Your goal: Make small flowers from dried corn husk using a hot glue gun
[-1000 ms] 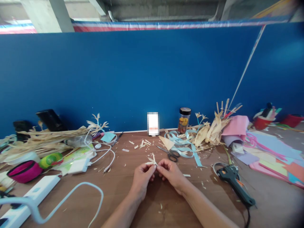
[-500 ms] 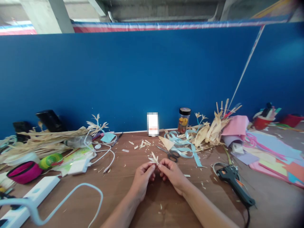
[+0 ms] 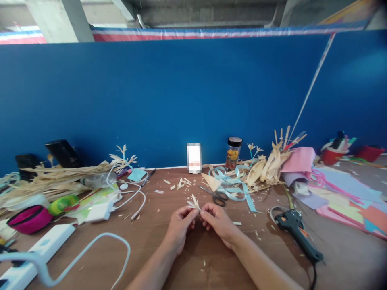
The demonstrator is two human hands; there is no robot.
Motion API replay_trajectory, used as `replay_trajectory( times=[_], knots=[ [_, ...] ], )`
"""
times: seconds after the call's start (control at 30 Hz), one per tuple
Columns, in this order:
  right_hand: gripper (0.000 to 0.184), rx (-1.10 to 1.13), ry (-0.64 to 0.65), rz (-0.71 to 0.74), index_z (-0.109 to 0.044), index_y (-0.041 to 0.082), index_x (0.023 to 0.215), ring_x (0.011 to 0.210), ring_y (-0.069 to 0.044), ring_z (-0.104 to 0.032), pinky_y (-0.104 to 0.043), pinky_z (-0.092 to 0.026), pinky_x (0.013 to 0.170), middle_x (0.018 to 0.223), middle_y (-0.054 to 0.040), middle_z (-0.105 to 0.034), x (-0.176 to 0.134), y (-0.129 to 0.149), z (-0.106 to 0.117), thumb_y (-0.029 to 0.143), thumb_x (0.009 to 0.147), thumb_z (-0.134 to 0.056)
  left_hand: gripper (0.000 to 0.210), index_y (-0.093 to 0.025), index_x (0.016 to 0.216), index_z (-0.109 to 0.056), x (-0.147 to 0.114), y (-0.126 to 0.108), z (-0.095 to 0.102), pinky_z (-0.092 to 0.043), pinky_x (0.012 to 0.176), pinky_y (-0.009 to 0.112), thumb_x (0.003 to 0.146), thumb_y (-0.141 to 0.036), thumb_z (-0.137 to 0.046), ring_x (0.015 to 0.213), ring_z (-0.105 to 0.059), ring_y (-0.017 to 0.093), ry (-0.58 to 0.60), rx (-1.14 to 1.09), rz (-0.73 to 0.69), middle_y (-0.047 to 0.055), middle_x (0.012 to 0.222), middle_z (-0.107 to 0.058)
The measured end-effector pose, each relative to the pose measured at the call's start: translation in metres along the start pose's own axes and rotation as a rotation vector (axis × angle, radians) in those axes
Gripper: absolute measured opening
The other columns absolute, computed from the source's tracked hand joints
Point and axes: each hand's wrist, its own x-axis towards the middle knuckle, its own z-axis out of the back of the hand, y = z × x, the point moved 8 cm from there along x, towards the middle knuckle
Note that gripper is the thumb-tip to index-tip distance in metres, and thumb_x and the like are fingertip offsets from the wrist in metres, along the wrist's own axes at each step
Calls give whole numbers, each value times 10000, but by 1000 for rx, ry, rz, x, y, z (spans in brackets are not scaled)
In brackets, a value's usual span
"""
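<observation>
Pale pointed petals of a small husk flower [image 3: 193, 201] rise above my fingertips at the middle of the table. My left hand [image 3: 181, 225] pinches its base between thumb and forefinger. Close against it, my right hand [image 3: 216, 219] is also closed at the flower's base, thumb on forefinger; the stem end is hidden by the fingers. Dark-handled scissors [image 3: 220, 198] lie just beyond my right hand, beside a light blue ribbon [image 3: 250, 201] and a tan husk piece [image 3: 212, 182]. Small husk scraps [image 3: 183, 183] are scattered beyond the flower.
A black glue gun [image 3: 298, 235] lies at right, near coloured paper sheets [image 3: 347, 189]. Husk bundles [image 3: 267, 171] and a black-lidded jar [image 3: 233, 154] stand behind. On the left are a white power strip [image 3: 39, 253], cables and a pink pouch [image 3: 29, 219].
Both hands stay together at the flower, with only a slight shift of the fingers. The flower has turned a little, and the whole view has drifted slightly.
</observation>
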Motion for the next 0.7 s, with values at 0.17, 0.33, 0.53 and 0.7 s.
replay_trajectory(
  times=[0.17, 0.33, 0.53, 0.7],
  knots=[
    [239, -1, 4, 2, -480, 167, 673, 494, -66, -447, -164, -324, 431, 588, 38, -508, -1, 1, 0, 390, 708, -559, 205, -138, 679, -616, -1, 0, 1, -283, 421, 158, 600, -317, -675, 413, -373, 36, -15, -2, 12, -54, 496, -499],
    [249, -10, 3, 8, -486, 172, 679, 490, -67, -451, -166, -330, 439, 585, 39, -513, 0, -1, 1, 411, 709, -552, 213, -143, 688, -611, -2, 0, 1, -278, 402, 154, 589, -318, -678, 400, -366, 38, -27, 5, 23, -61, 465, -477],
    [246, 6, -16, 20, -494, 171, 685, 503, -72, -454, -170, -335, 445, 600, 31, -520, 1, -1, 3, 409, 709, -554, 242, -170, 793, -622, -1, 2, 5, -351, 427, 147, 603, -316, -661, 462, -450, 39, -72, -73, 37, -22, 669, -594],
    [229, 11, -16, 9, -492, 166, 686, 506, -68, -452, -169, -333, 447, 609, 29, -522, 1, -1, 3, 385, 718, -551, 315, -214, 934, -571, 0, -3, 11, -435, 515, 157, 644, -315, -640, 677, -558, 89, -135, -160, -27, 3, 851, -598]
  ],
)
